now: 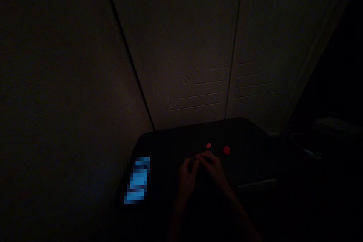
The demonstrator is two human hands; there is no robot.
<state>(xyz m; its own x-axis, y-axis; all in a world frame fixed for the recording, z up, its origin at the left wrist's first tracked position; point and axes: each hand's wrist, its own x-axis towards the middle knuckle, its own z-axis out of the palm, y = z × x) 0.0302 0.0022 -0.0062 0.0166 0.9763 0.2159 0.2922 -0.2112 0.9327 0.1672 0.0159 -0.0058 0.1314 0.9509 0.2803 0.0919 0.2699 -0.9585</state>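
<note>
Both hands meet over a dark tabletop [176,140] in very dim light. My left hand [187,172] is closed, its thumb and fingers pinched near the right fingertips. My right hand [211,162] is closed too, with fingers bent against the left ones. A small dark piece seems to sit between the fingertips, but its kind is lost in the dark. Just beyond the hands lies a small flat red piece [208,145]. To its right is a rounder red lump [226,150].
A lit, pixelated screen [137,181] lies at the table's left side. Behind the table stands a pale panelled wall or cupboard [184,53] with grooved lines. At right, a pale cable [300,141] and a blurred pale object [337,124] show faintly.
</note>
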